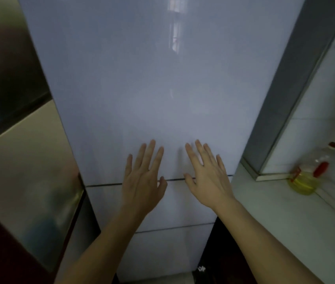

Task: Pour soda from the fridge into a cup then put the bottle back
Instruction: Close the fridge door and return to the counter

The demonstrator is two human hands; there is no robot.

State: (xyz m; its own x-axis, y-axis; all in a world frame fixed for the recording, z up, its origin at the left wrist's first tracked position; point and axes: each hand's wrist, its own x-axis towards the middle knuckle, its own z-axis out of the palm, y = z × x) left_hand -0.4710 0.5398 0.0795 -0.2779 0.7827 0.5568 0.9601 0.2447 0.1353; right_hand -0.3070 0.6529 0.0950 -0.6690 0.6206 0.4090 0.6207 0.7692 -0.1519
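A tall pale glossy fridge [152,89] fills the middle of the head view, its doors closed. A dark seam crosses it low down, with a second seam further below. My left hand [142,179] and my right hand [207,175] are held side by side in front of the upper door's lower edge, fingers spread and palms toward the door, holding nothing. Whether they touch the door is unclear. No soda bottle or cup is in view.
A white counter [285,218] runs along the right, with a clear bottle of yellow oil [309,173] with a red cap against the tiled wall. A grey frame [297,78] stands right of the fridge. A beige and dark cabinet [19,160] is on the left.
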